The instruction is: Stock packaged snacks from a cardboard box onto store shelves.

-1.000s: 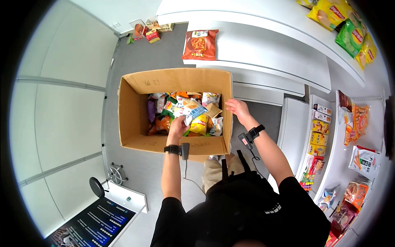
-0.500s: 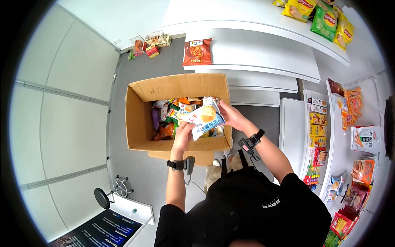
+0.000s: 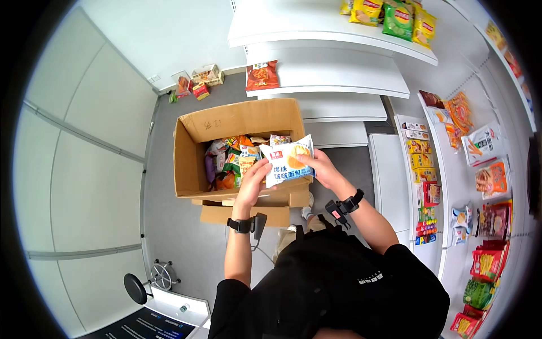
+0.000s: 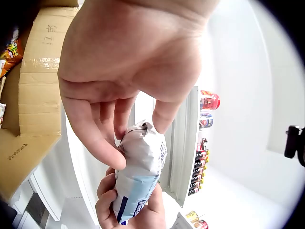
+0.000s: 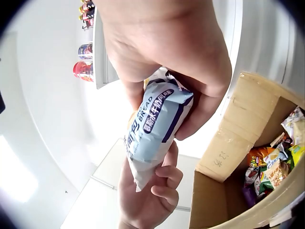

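A white and light-blue bag of bread (image 3: 285, 170), a round bun printed on its front, is held up over the near right part of the cardboard box. My left hand (image 3: 252, 185) pinches its left end between thumb and fingers. At the opposite end my right hand (image 3: 328, 170) grips it, thumb on the front. The left wrist view shows the puffed bread bag (image 4: 138, 179) edge-on between both hands. In the right wrist view its printed blue side (image 5: 155, 124) faces the camera, and the fingers of the right hand cover part of it.
Mixed snack packets (image 3: 231, 164) fill the open cardboard box (image 3: 240, 117) below. White shelves (image 3: 333, 76) stand beyond it, with a red snack bag (image 3: 262, 75) on one and chip bags (image 3: 398, 21) higher up. More packaged snacks (image 3: 486, 181) line the right-hand shelves.
The bread bag has come up out of the box, first in the left hand alone. My right hand has moved in and gripped its other end. The view has turned toward the right.
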{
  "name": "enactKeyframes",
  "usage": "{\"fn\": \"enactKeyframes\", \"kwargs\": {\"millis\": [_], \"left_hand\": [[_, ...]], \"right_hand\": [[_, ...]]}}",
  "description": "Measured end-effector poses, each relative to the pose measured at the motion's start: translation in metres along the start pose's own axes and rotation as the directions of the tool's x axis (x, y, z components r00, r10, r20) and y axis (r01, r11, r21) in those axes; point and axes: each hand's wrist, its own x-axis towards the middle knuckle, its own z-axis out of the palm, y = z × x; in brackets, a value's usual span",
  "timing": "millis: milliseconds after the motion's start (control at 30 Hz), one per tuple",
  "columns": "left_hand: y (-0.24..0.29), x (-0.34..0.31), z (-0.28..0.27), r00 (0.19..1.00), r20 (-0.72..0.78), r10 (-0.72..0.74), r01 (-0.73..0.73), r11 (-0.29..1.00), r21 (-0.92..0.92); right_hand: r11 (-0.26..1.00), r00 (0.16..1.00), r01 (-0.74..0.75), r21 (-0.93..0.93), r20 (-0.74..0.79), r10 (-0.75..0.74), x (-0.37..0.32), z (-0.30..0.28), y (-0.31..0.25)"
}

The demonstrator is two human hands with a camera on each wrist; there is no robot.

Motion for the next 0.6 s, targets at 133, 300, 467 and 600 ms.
{"fn": "enactKeyframes", "kwargs": {"millis": [133, 300, 467, 600], "left_hand": [[0.001, -0.028, 0.014, 0.998, 0.068, -0.013, 0.009, 0.998, 0.068], [-0.007, -0.049, 0.031, 0.979, 0.197, -0.051, 0.017, 0.986, 0.169], [-0.014, -0.059, 0.061, 0.954, 0.283, -0.102, 0.03, 0.968, 0.248], [-0.024, -0.056, 0.085, 0.934, 0.335, -0.128, 0.02, 0.951, 0.308]], "right_hand": [[0.997, 0.995, 0.077, 0.003, -0.057, -0.077, -0.035, 0.007, 0.012], [0.985, 0.977, 0.171, -0.016, -0.129, -0.171, -0.077, 0.009, 0.025], [0.975, 0.944, 0.218, -0.029, -0.246, -0.218, -0.118, 0.003, 0.03], [0.962, 0.906, 0.268, -0.043, -0.327, -0.267, -0.146, -0.004, 0.028]]}}
